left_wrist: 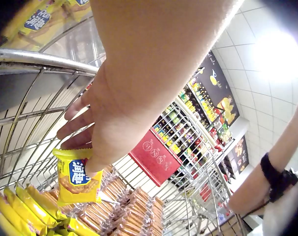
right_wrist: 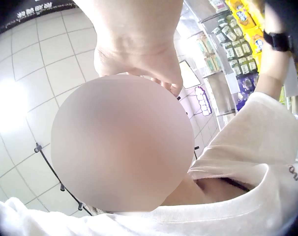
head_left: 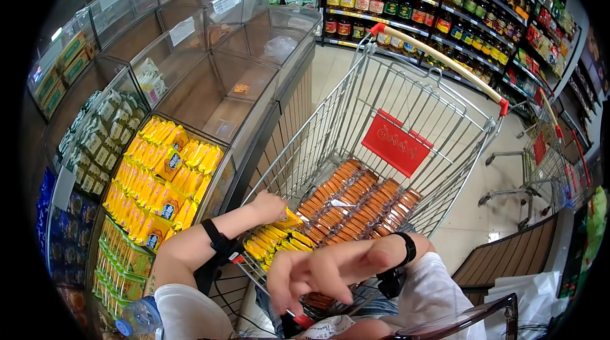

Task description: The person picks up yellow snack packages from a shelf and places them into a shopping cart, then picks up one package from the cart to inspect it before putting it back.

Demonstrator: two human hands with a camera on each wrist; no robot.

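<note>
My left hand [head_left: 267, 207] reaches over the near left part of the wire shopping cart [head_left: 448, 208]. It pinches a yellow snack packet [left_wrist: 76, 178] by its upper end, and the packet hangs above similar yellow packets [head_left: 272, 242] in the cart. Beside those lie rows of brown snacks in clear wrappers [head_left: 346, 203]. My right hand [head_left: 321, 271] is raised close to the camera, fingers loosely bent with nothing between them. In the right wrist view that hand [right_wrist: 139, 66] is just above the blurred face.
To the left, a display bin holds many yellow packets [head_left: 155, 178], with green packets [head_left: 121, 267] in front. Clear-walled bins [head_left: 235, 86] line the cart's left side. Shelves of jars [head_left: 406, 3] stand behind, and another cart [head_left: 546, 172] is at the right.
</note>
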